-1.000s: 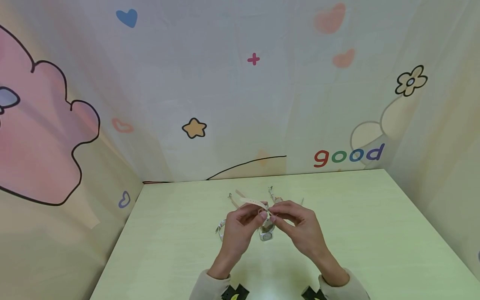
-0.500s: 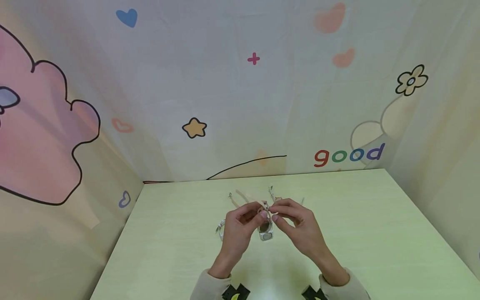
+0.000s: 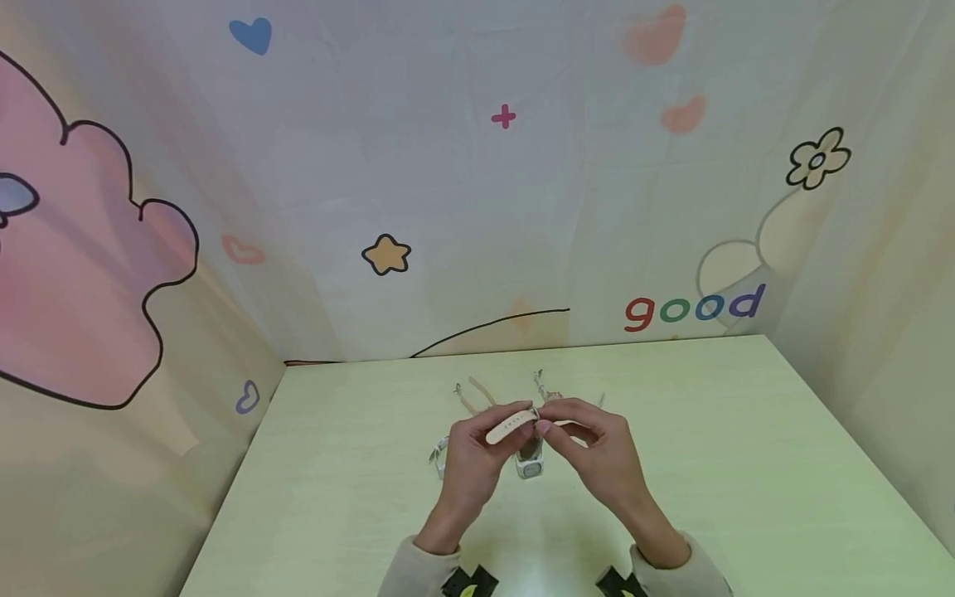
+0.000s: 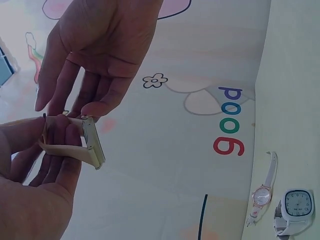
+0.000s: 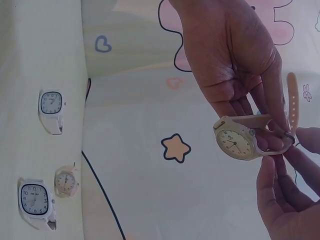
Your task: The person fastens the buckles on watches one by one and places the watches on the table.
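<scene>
Both hands hold one beige wristwatch point(image 5: 236, 142) with a round dial, raised above the table. In the right wrist view its strap forms a loop through the buckle point(image 5: 288, 137), and the holed strap end sticks out past it. My left hand point(image 3: 476, 456) grips the watch by its strap, some fingers passing behind or inside the loop. At the buckle, my right hand point(image 3: 600, 452) pinches with thumb and fingers. The strap end point(image 3: 510, 427) lies over the left thumb in the head view, where the hands hide the dial.
Beneath the hands lies a white square watch point(image 3: 530, 468) on the pale table point(image 3: 358, 497). Another watch point(image 3: 438, 456) is partly behind the left hand. Farther back lie more watches, including a slim one point(image 4: 261, 196) with a rose-coloured case. A printed curtain point(image 3: 477, 182) hangs behind.
The free strap end has swung from pointing away toward the back left to lying forward over my left thumb. Both hands have stayed almost in place.
</scene>
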Demonstrator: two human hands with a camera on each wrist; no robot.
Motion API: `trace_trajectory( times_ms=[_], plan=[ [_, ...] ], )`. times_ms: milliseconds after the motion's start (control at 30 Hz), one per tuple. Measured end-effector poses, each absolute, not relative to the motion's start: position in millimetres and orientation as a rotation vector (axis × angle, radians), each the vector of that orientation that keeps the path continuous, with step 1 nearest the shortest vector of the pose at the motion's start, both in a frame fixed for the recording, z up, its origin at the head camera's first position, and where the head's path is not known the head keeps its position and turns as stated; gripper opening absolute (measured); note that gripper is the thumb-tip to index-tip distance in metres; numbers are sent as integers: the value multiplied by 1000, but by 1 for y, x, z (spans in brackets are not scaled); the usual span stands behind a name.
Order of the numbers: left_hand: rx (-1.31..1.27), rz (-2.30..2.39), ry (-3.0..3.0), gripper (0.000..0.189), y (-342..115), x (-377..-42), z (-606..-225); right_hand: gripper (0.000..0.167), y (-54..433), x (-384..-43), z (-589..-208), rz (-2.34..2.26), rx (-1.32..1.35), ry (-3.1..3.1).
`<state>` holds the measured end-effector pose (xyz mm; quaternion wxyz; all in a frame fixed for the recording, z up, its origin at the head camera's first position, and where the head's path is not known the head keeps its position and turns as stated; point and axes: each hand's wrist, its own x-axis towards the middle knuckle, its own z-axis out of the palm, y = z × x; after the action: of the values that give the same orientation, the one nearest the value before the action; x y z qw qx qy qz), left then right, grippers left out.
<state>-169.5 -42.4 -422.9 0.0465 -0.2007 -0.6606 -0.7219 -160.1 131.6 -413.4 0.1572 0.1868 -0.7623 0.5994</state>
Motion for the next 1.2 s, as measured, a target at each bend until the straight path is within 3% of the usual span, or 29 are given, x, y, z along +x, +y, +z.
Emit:
trace_trajectory(
  times_ms=[500,867,1200],
  plan=[
    [-741,-2260,-1993,33,-43,-167,-424,11,128,-159,-412,1591,431,-2103],
    [-677,-2165,-2072,28,-39,-167,-425,19,129,-160,-407,1249,571,-2056],
    [-651,-2142,-2063,25,-37,-166,-422,17,128,-157,-405,1395,535,-2004]
  ],
)
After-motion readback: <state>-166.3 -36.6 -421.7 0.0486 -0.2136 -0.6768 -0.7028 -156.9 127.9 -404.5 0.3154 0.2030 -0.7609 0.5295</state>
